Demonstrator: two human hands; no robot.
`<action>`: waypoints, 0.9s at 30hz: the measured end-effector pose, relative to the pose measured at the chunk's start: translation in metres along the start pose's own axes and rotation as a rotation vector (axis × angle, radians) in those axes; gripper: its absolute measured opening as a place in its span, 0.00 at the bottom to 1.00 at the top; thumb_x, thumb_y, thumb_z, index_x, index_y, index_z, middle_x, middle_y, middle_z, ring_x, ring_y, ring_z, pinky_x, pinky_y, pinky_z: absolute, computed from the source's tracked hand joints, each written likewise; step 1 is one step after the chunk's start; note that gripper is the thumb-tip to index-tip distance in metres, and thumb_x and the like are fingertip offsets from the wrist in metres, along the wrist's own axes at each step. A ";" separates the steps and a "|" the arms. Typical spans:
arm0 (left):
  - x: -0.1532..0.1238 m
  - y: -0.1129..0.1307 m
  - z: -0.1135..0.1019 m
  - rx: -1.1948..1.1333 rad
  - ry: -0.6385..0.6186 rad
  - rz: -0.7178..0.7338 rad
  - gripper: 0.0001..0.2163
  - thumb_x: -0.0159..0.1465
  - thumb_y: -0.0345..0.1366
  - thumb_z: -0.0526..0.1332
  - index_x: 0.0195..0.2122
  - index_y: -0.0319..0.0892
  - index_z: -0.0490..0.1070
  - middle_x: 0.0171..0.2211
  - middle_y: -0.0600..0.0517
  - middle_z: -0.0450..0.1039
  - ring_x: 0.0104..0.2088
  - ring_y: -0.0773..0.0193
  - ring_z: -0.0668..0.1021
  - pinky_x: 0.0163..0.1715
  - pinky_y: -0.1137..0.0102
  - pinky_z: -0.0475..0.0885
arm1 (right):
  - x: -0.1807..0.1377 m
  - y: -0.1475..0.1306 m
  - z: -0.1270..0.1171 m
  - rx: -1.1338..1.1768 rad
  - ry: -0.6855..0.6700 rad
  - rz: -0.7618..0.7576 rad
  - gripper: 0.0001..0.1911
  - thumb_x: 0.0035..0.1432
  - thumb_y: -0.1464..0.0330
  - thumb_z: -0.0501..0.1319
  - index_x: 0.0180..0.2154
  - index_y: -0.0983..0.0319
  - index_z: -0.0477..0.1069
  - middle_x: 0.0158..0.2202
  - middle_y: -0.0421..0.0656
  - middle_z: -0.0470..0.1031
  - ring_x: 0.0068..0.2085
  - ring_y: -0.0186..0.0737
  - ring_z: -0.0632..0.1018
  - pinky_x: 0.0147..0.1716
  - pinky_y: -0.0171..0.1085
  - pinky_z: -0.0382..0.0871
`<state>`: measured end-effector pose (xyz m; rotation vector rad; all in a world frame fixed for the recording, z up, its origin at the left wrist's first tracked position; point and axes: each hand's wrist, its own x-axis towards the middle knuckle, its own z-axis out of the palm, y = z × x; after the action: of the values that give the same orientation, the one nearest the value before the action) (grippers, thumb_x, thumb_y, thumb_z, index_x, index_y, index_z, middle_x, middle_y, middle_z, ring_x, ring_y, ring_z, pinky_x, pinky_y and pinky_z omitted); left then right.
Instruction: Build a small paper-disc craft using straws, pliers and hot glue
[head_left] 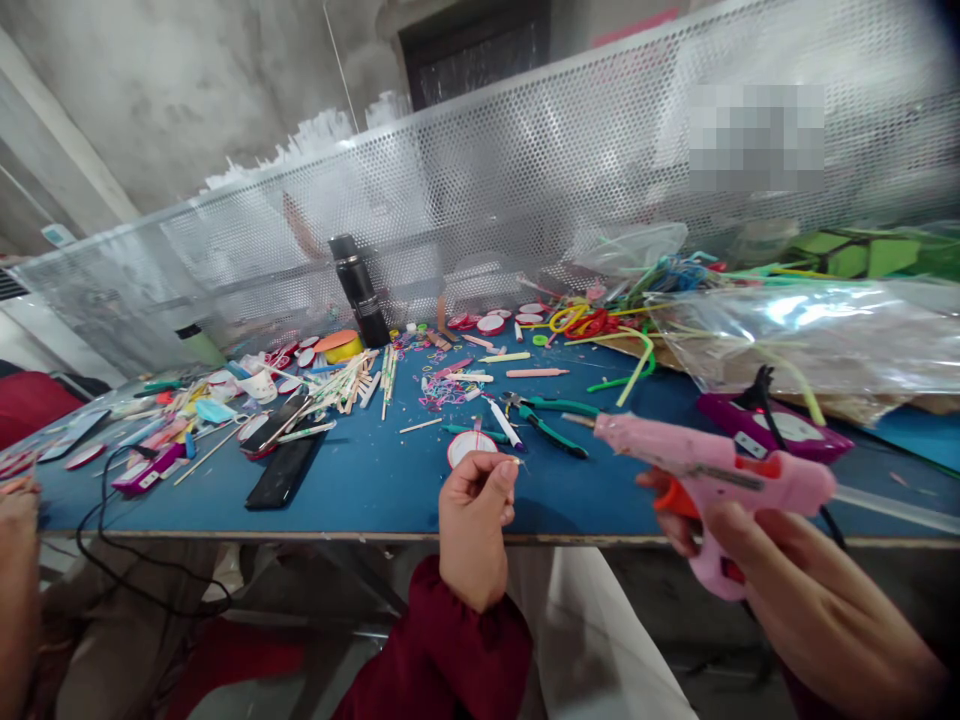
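Note:
My right hand (780, 560) is wrapped round a pink hot glue gun (712, 470), its nozzle pointing left and a clear glue stick (892, 508) coming out of its back. At the table's front edge my left hand (480, 510) is closed in a pinch; a tiny pale tip shows at the fingers, too small to name. Just behind that hand lies a white disc with a red rim (471, 447). Teal-handled pliers (551, 425) and a white and purple pen (504, 422) rest between the two hands.
A black bottle (361, 295) stands by the perforated metal screen (510, 200). Wooden sticks (349, 385), phones (281, 470) and coloured rubber bands (442, 385) cover the left and middle. Plastic bags (847, 340) and a purple power strip (780, 425) lie right. Another person's hand (19, 520) is far left.

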<state>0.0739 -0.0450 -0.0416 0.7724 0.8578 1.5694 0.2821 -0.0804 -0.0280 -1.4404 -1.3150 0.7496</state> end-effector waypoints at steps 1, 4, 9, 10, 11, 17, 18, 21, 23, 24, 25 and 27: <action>0.000 0.000 0.000 -0.002 0.001 -0.003 0.16 0.53 0.45 0.74 0.30 0.37 0.74 0.21 0.56 0.63 0.22 0.76 0.62 0.18 0.80 0.53 | 0.005 -0.005 -0.001 -0.032 0.009 -0.064 0.30 0.57 0.39 0.52 0.28 0.58 0.75 0.29 0.49 0.79 0.31 0.49 0.78 0.27 0.42 0.75; 0.000 0.001 0.000 -0.007 -0.002 -0.010 0.15 0.54 0.44 0.73 0.30 0.37 0.74 0.21 0.57 0.62 0.22 0.77 0.61 0.18 0.80 0.53 | 0.025 -0.013 -0.001 -0.321 0.077 -0.324 0.27 0.64 0.45 0.46 0.25 0.56 0.68 0.25 0.46 0.73 0.28 0.47 0.74 0.27 0.44 0.70; -0.002 0.004 0.001 -0.011 -0.015 -0.006 0.14 0.56 0.43 0.72 0.31 0.37 0.72 0.21 0.57 0.61 0.21 0.77 0.60 0.18 0.80 0.52 | 0.061 -0.006 0.010 -0.616 0.105 -0.512 0.19 0.64 0.54 0.50 0.40 0.58 0.72 0.35 0.51 0.76 0.37 0.55 0.77 0.39 0.49 0.67; -0.002 0.005 0.001 -0.016 -0.015 -0.007 0.15 0.56 0.43 0.72 0.30 0.37 0.72 0.21 0.57 0.61 0.22 0.77 0.60 0.18 0.80 0.52 | 0.067 -0.003 0.013 -0.726 0.086 -0.531 0.18 0.64 0.56 0.50 0.44 0.60 0.72 0.35 0.52 0.77 0.37 0.56 0.77 0.40 0.49 0.66; -0.003 0.007 0.001 -0.024 -0.015 -0.013 0.15 0.55 0.43 0.73 0.30 0.37 0.72 0.22 0.57 0.61 0.22 0.77 0.60 0.18 0.80 0.52 | 0.072 -0.001 0.017 -0.834 0.072 -0.540 0.18 0.64 0.59 0.51 0.46 0.62 0.71 0.34 0.53 0.77 0.37 0.57 0.78 0.39 0.49 0.66; -0.005 0.018 0.006 -0.162 -0.006 -0.146 0.17 0.50 0.40 0.76 0.30 0.38 0.70 0.25 0.56 0.62 0.23 0.77 0.62 0.18 0.81 0.51 | 0.091 0.008 0.034 -1.125 0.026 -0.458 0.18 0.61 0.59 0.56 0.47 0.63 0.71 0.36 0.53 0.80 0.40 0.58 0.80 0.40 0.48 0.65; -0.005 0.019 0.006 -0.188 -0.005 -0.172 0.18 0.49 0.40 0.76 0.31 0.38 0.70 0.25 0.56 0.62 0.23 0.77 0.62 0.18 0.82 0.51 | 0.092 0.009 0.035 -1.123 0.011 -0.457 0.18 0.61 0.59 0.56 0.47 0.63 0.71 0.37 0.53 0.81 0.41 0.58 0.80 0.41 0.48 0.65; -0.005 0.020 0.007 -0.228 -0.006 -0.210 0.18 0.48 0.38 0.77 0.31 0.38 0.70 0.28 0.56 0.62 0.24 0.78 0.63 0.18 0.83 0.52 | 0.094 0.013 0.036 -1.093 -0.012 -0.465 0.17 0.61 0.61 0.56 0.48 0.63 0.71 0.42 0.53 0.81 0.46 0.58 0.80 0.47 0.50 0.65; -0.005 0.020 0.007 -0.234 -0.003 -0.209 0.18 0.48 0.38 0.77 0.31 0.38 0.70 0.28 0.56 0.63 0.24 0.78 0.63 0.17 0.83 0.52 | 0.093 0.016 0.036 -1.076 -0.016 -0.468 0.17 0.61 0.62 0.56 0.48 0.63 0.71 0.45 0.52 0.80 0.48 0.58 0.79 0.49 0.51 0.64; -0.005 0.020 0.007 -0.236 -0.003 -0.208 0.18 0.48 0.38 0.77 0.31 0.38 0.70 0.28 0.56 0.62 0.24 0.78 0.63 0.17 0.83 0.52 | 0.093 0.017 0.035 -1.070 -0.020 -0.469 0.17 0.61 0.62 0.56 0.48 0.62 0.71 0.45 0.52 0.80 0.48 0.58 0.79 0.50 0.52 0.64; -0.005 0.020 0.006 -0.239 -0.003 -0.209 0.18 0.48 0.38 0.77 0.31 0.38 0.70 0.28 0.56 0.62 0.24 0.78 0.63 0.17 0.84 0.53 | 0.092 0.017 0.034 -1.065 -0.022 -0.471 0.16 0.61 0.62 0.56 0.47 0.62 0.72 0.45 0.52 0.80 0.48 0.57 0.79 0.50 0.52 0.64; -0.005 0.021 0.007 -0.249 -0.009 -0.220 0.18 0.48 0.38 0.77 0.32 0.38 0.71 0.27 0.57 0.62 0.24 0.78 0.62 0.17 0.84 0.53 | 0.089 0.016 0.032 -1.066 -0.017 -0.480 0.16 0.60 0.61 0.57 0.47 0.62 0.72 0.45 0.52 0.80 0.47 0.57 0.79 0.49 0.52 0.64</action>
<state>0.0696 -0.0513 -0.0203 0.4885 0.6991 1.4412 0.2776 0.0144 -0.0368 -1.7591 -2.1109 -0.3496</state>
